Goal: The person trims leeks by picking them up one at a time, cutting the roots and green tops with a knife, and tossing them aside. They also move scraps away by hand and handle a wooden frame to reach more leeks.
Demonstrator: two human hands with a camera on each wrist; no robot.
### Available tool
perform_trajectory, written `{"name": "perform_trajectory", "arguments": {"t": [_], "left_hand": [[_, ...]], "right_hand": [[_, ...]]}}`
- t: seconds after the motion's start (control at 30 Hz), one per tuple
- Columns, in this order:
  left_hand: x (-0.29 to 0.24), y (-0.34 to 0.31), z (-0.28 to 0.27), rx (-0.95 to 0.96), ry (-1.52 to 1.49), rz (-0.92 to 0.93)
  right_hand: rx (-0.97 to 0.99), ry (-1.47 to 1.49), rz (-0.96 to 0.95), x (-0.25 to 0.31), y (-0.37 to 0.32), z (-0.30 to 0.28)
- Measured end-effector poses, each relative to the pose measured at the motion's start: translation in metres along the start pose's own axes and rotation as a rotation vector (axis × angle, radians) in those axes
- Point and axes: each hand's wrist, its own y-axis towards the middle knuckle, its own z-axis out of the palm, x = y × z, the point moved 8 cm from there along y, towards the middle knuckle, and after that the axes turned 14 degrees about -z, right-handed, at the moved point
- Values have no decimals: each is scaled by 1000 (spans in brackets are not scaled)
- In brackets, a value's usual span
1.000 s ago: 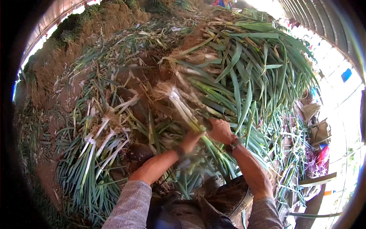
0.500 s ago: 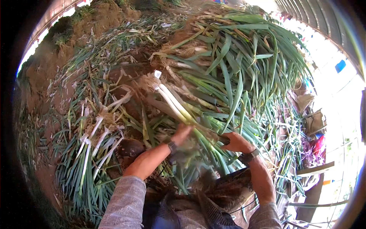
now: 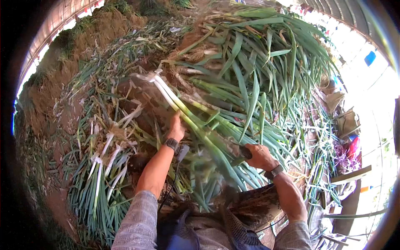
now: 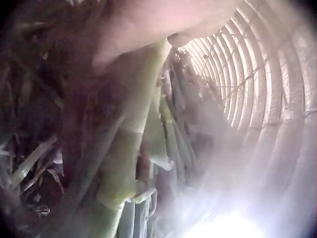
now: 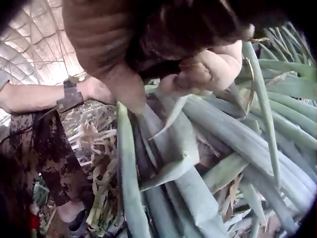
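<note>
In the head view my left hand [image 3: 177,127] grips a pair of long green onions [image 3: 166,92] around their pale green middle. Their white ends point up and left, and their leaves run down to the right. My right hand [image 3: 260,157] holds a dark-handled knife [image 3: 245,152]; its blurred blade lies across the green stalks. The right wrist view shows the curled fingers [image 5: 218,69] around that dark handle, close over the green leaves [image 5: 185,168]. Seen from the left wrist, a green stalk [image 4: 133,129] passes under the blurred hand.
A big heap of unpeeled green onions [image 3: 266,54] rises at the upper right. To the left lies a bunch with white stems [image 3: 100,177]. Loose leaves and scraps [image 3: 121,54] cover the ground. A brown block [image 3: 258,202] sits before my lap, and a board [image 3: 352,175] juts out right.
My left hand has slid up and left along the stalks, and the onions' white ends have moved up and left. My right hand has drawn down and right with the knife.
</note>
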Motion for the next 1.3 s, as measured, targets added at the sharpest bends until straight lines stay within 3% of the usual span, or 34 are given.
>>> {"name": "perform_trajectory", "arguments": {"t": [0.07, 0.17, 0.53, 0.63, 1.07, 1.13, 1.17, 1.23, 1.3], "left_hand": [[5, -2, -6, -157, 33, -11], [13, -7, -4, -144, 88, -20], [30, 3, 11, 91, -32, -140], [31, 3, 8, -7, 34, -148], [24, 12, -15, -157, 85, -46], [25, 12, -15, -157, 109, -31], [22, 12, -13, -159, 131, -9], [17, 9, -14, -204, 170, 49], [14, 8, -18, -241, 228, 98]], "right_hand": [[-31, 27, 79, -3, 3, -3], [-27, -13, -27, 5, 13, 3], [-50, 23, 67, 2, 32, 4], [2, 39, 101, 4, 24, 1], [34, 6, 108, 8, 10, -3], [79, 3, 183, 10, 10, -1], [-51, 33, 27, 24, 10, -7], [-120, 39, 9, 27, 15, -3], [-72, 35, 14, 21, 18, 9]]}}
